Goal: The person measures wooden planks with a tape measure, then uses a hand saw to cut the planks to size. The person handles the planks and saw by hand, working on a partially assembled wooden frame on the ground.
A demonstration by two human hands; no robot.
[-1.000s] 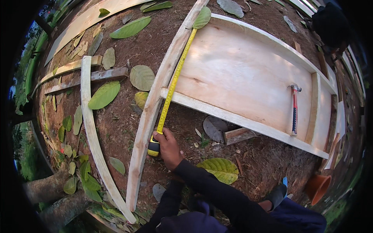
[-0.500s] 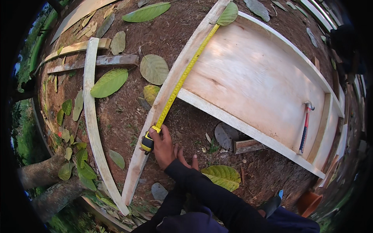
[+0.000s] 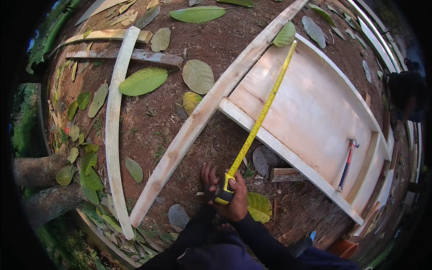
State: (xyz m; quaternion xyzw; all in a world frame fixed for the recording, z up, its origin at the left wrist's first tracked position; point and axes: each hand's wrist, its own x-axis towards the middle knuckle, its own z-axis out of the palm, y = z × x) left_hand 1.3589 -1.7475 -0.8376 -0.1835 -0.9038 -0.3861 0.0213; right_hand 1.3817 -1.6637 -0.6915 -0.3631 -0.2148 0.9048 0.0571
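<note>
A yellow-and-black tape measure [image 3: 224, 191] is gripped in my right hand [image 3: 238, 200], thumb on top of its case. Its yellow blade [image 3: 261, 119] runs out up and to the right, over the near rail of a shallow wooden tray-like frame [image 3: 310, 108], ending near the far corner. Beside the case is my left hand [image 3: 209, 176], fingers curled together; what they hold, if anything, is hidden. A long wooden beam [image 3: 198, 119] lies diagonally left of the blade, against the frame's end.
A claw hammer [image 3: 347, 164] with a red-and-black handle lies inside the frame. Another pale batten [image 3: 113, 135] lies at left, across an old timber [image 3: 135, 56]. Large leaves [image 3: 198, 76] are scattered on brown soil. Tree trunks [image 3: 49, 204] stand lower left; an orange container [image 3: 343, 247] sits lower right.
My right hand has moved right and nearer to me with the tape measure. The blade has come off the beam and now crosses the frame. My left hand is now beside the case.
</note>
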